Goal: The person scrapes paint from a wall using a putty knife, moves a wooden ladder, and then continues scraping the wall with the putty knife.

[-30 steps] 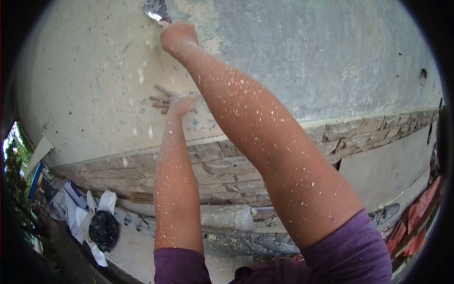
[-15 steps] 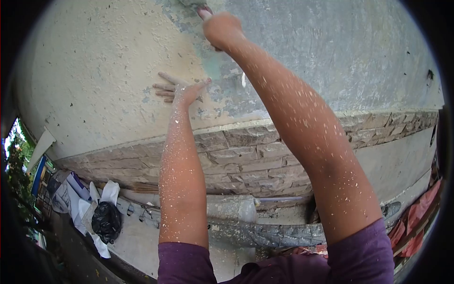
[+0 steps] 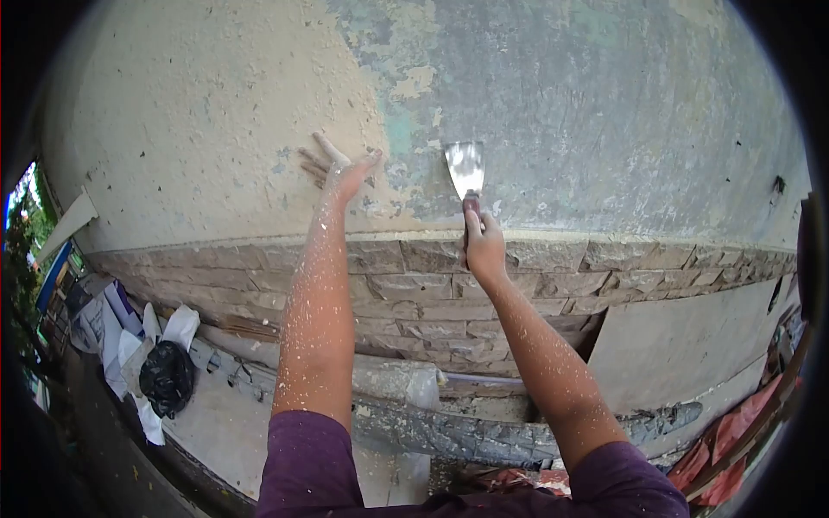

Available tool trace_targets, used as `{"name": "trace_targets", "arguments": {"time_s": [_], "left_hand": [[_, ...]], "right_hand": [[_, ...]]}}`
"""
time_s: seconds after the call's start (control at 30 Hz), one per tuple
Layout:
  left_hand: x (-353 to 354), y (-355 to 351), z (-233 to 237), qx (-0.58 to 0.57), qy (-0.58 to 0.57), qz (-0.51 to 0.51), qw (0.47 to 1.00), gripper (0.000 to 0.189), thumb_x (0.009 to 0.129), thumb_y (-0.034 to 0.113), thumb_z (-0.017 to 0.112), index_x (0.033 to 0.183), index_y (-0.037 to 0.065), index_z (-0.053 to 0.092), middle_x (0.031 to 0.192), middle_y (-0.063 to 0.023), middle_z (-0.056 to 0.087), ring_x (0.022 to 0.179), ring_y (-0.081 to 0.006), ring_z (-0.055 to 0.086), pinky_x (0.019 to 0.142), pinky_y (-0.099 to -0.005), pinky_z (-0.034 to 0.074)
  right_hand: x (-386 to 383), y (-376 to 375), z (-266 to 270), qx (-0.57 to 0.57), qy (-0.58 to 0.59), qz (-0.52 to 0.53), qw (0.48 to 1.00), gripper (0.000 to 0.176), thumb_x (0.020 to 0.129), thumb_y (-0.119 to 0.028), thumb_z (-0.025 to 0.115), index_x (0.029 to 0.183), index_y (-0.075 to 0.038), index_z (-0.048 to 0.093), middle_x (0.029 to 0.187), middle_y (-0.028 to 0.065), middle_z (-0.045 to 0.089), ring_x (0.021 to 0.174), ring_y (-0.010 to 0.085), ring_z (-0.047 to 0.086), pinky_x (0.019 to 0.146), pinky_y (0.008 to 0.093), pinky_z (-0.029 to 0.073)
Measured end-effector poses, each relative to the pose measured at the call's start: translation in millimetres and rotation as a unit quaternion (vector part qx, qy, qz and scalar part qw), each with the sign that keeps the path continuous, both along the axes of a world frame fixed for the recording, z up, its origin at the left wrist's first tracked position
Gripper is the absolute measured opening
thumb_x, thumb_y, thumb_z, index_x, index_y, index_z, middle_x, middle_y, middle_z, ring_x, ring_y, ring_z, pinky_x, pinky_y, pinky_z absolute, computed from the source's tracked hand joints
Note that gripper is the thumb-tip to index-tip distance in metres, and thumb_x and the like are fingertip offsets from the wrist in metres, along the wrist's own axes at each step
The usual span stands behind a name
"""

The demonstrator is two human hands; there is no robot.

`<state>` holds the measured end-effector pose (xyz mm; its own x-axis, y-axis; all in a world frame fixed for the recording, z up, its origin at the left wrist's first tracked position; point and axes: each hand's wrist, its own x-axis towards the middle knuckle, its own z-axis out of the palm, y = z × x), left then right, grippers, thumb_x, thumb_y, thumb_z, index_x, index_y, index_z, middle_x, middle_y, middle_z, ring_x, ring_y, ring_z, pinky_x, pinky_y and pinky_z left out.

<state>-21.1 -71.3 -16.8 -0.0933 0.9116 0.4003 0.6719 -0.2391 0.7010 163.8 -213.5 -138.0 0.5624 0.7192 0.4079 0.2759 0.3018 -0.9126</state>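
My right hand (image 3: 485,245) is wrapped round the dark handle of a paint scraper (image 3: 466,168), whose wide metal blade points up in front of the wall (image 3: 596,129). To the left, my left hand (image 3: 342,169) rests on the wall with its fingers spread. Cream paint (image 3: 224,112) covers the wall's left side, rough and flaking. Grey and greenish patches show bare on the right, and the ragged paint edge runs down between my hands. White flakes dot both forearms.
A stone brick band (image 3: 414,285) runs along the wall's base. At lower left are a black plastic bag (image 3: 167,378) and white sheets (image 3: 121,315). A grey wrapped roll (image 3: 466,432) lies below, and a red tarp (image 3: 730,449) lies at lower right.
My right hand has come down from high on the wall with the scraper, whose blade now shows fully. My left hand stays spread on the wall; the view has shifted a little.
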Motion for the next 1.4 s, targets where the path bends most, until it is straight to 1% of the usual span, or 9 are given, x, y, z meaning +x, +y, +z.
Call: {"name": "trace_targets", "arguments": {"time_s": [0.13,0.23,0.5,0.57,0.6,0.8,1.07,1.3,1.4], "left_hand": [[28,-91,-94,0.094,-0.147,-0.215,0.961,0.063,0.094,0.046,0.046,0.134,-0.003,0.040,0.142,-0.0317,0.030,0.135,-0.0423,0.026,0.111,-0.0460,0.020],[52,-170,-126,-0.070,-0.198,-0.311,0.927,0.044,0.096,0.036,0.044,0.117,-0.001,0.054,0.110,-0.0226,0.061,0.101,-0.0351,0.060,0.086,-0.0416,0.044],[39,-148,-133,0.069,-0.385,-0.309,0.867,0.026,0.094,0.019,0.047,0.110,-0.001,0.052,0.089,-0.0177,0.064,0.087,-0.0295,0.063,0.076,-0.0407,0.047],[18,-147,-115,-0.131,-0.385,-0.232,0.883,0.031,0.094,0.023,0.048,0.115,0.000,0.048,0.092,-0.0205,0.063,0.089,-0.0344,0.063,0.077,-0.0426,0.047],[13,-137,-120,-0.052,-0.196,-0.142,0.969,0.038,0.094,0.026,0.047,0.124,0.002,0.045,0.092,-0.0235,0.062,0.088,-0.0409,0.061,0.078,-0.0461,0.047],[10,-132,-138,0.091,-0.038,-0.083,0.992,0.052,0.096,0.024,0.042,0.145,0.014,0.027,0.098,-0.0253,0.062,0.089,-0.0430,0.060,0.077,-0.0478,0.047],[33,-82,-60,0.110,-0.060,-0.049,0.991,0.048,0.097,0.024,0.039,0.144,0.014,0.033,0.082,-0.0274,0.061,0.079,-0.0430,0.062,0.067,-0.0467,0.046],[24,-81,-111,0.137,0.002,-0.082,0.987,0.052,0.095,0.023,0.042,0.145,0.018,0.029,0.080,-0.0251,0.063,0.072,-0.0423,0.062,0.064,-0.0502,0.046],[41,-82,6,0.146,-0.015,-0.029,0.989,0.046,0.096,0.025,0.041,0.140,0.013,0.039,0.103,-0.0276,0.062,0.093,-0.0422,0.062,0.077,-0.0443,0.049]], "right_hand": [[-24,-25,-30,0.023,0.169,0.034,0.985,0.030,0.098,-0.026,0.048,0.090,0.001,0.059,0.070,0.0053,0.057,0.064,0.0161,0.055,0.061,0.0318,0.044],[-56,-45,-4,0.097,0.156,0.054,0.982,0.031,0.098,-0.025,0.048,0.093,0.003,0.060,0.077,0.0081,0.058,0.073,0.0173,0.055,0.069,0.0304,0.043],[-49,-41,22,0.039,-0.241,0.054,0.968,0.039,0.089,-0.035,0.058,0.109,-0.002,0.065,0.125,0.0181,0.053,0.121,0.0347,0.042,0.103,0.0444,0.029],[-29,-23,55,0.082,-0.328,-0.080,0.938,0.047,0.088,-0.040,0.058,0.122,-0.008,0.059,0.138,0.0213,0.040,0.127,0.0379,0.035,0.106,0.0514,0.022],[-13,-7,77,0.114,-0.357,-0.163,0.913,0.049,0.089,-0.040,0.056,0.128,-0.012,0.054,0.141,0.0226,0.035,0.129,0.0379,0.032,0.106,0.0518,0.020],[70,59,147,0.090,-0.597,-0.363,0.709,0.063,0.091,-0.054,0.041,0.147,-0.026,0.030,0.157,0.0085,0.009,0.144,0.0306,0.003,0.113,0.0524,0.001],[72,69,140,0.108,-0.579,-0.356,0.726,0.069,0.087,-0.059,0.043,0.148,-0.030,0.025,0.158,0.0008,0.007,0.145,0.0270,-0.002,0.114,0.0505,-0.006],[73,72,139,0.114,-0.568,-0.355,0.734,0.067,0.087,-0.060,0.042,0.147,-0.034,0.026,0.157,-0.0009,0.007,0.145,0.0253,-0.001,0.114,0.0504,-0.003],[69,66,142,0.023,-0.595,-0.397,0.698,0.066,0.088,-0.061,0.041,0.147,-0.035,0.025,0.157,-0.0014,0.007,0.145,0.0246,-0.001,0.115,0.0498,-0.003]]}}
